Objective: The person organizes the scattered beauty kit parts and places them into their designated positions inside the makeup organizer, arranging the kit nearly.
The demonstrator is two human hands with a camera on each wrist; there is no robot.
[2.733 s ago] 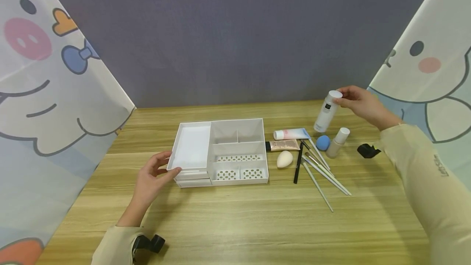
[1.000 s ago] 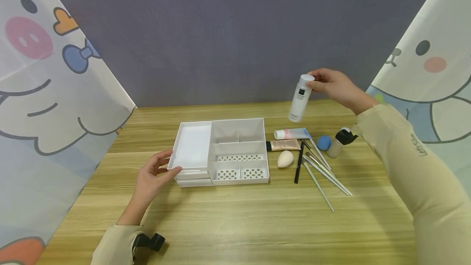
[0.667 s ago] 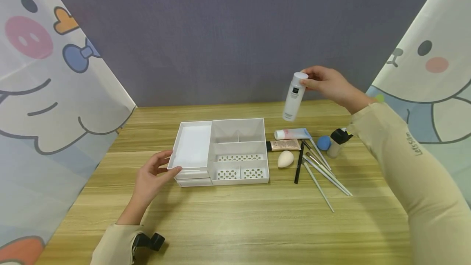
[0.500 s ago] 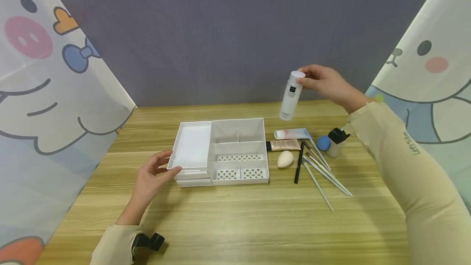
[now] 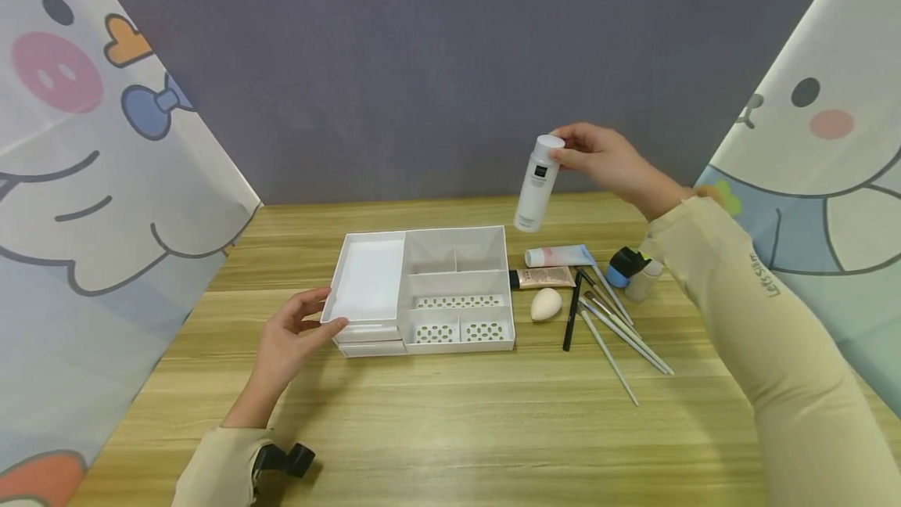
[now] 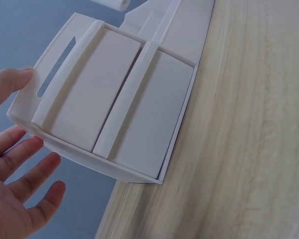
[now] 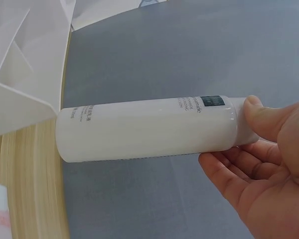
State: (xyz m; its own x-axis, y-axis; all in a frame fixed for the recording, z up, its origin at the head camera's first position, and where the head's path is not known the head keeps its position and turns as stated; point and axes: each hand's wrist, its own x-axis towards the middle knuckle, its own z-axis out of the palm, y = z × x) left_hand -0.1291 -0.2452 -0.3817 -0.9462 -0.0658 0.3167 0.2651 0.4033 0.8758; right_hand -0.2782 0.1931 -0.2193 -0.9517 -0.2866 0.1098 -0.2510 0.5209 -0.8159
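Currently, the hands are well apart. The right hand (image 5: pixel 598 156) grips a white bottle (image 5: pixel 536 194) by its cap (image 5: pixel 546 149), thumb on one side and fingers on the other. The bottle is tilted and off the table (image 5: pixel 422 429), near the back right corner of a white organizer box (image 5: pixel 367 276). The left hand (image 5: pixel 287 340) touches the box's front left corner with its thumb, its other fingers loosely spread at the side. Two drawers (image 6: pixel 92 87) sit pushed in. Right of the box lie two tubes (image 5: pixel 560 256), an egg-shaped sponge (image 5: pixel 546 304), a black pencil (image 5: pixel 572 315) and several brushes (image 5: pixel 609 358). A blue ball (image 5: pixel 616 278) is partly hidden.
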